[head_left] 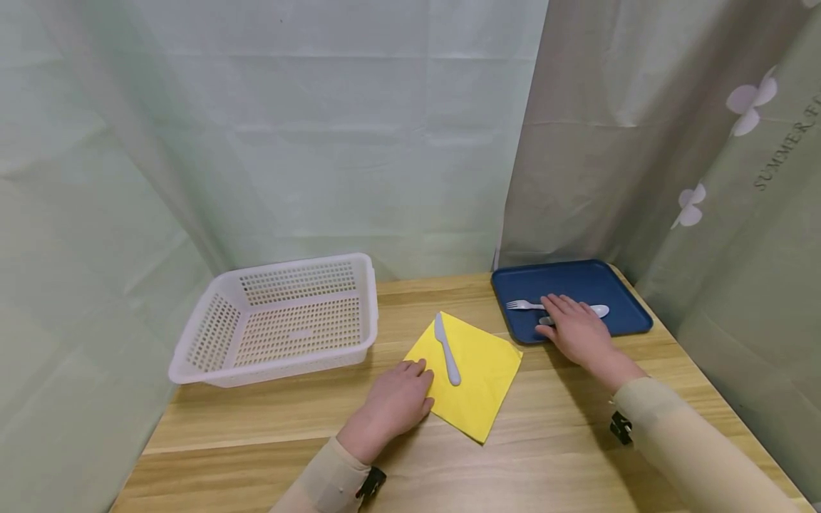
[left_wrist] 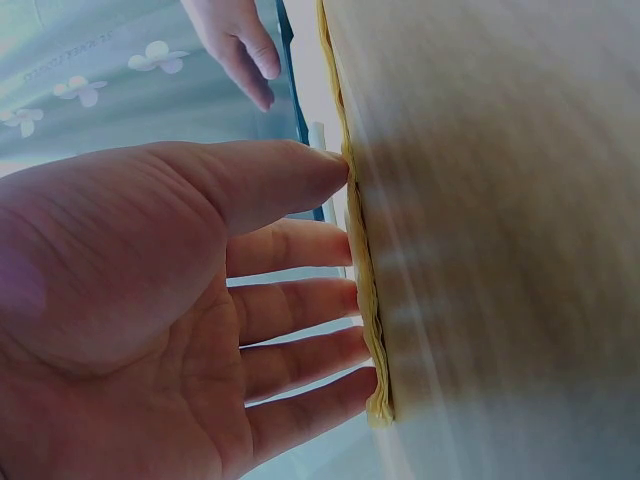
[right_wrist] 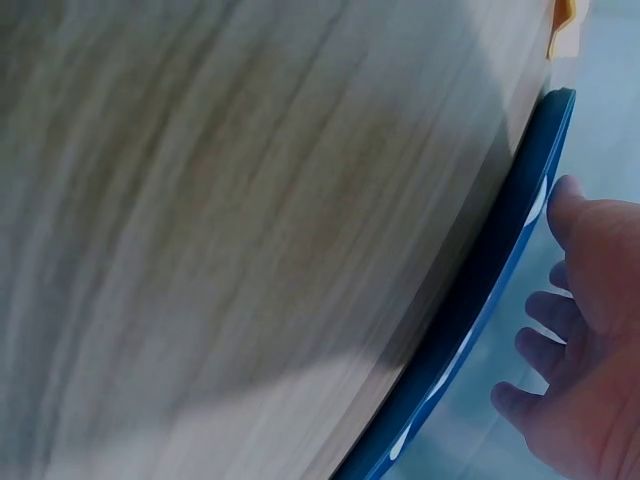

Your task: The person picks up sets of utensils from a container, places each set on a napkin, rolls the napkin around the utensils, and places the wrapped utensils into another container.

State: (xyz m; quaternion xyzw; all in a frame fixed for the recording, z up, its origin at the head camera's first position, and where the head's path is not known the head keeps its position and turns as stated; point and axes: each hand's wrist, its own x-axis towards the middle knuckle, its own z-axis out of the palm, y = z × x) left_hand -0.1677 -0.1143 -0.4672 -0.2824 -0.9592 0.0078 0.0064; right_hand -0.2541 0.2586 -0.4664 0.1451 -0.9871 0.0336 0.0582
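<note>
A folded yellow napkin [head_left: 484, 370] lies on the table with a light grey plastic knife [head_left: 447, 350] across it. My left hand [head_left: 399, 399] rests at the napkin's left corner. Up close in the left wrist view, the thumb and fingertips of the left hand [left_wrist: 190, 290] touch the yellow napkin's edge [left_wrist: 362, 260]. Over the blue tray [head_left: 551, 279] is my right hand [head_left: 580, 331], its fingers extended and holding nothing. A white plastic fork [head_left: 522, 305] and a spoon [head_left: 600, 311] lie in the tray, partly hidden under that hand.
A white perforated plastic basket [head_left: 295, 328] stands at the left of the wooden table [head_left: 256, 434]. Pale curtains [head_left: 359, 142] hang behind the table and along both sides. The tray sits at the back right, near the table's right edge.
</note>
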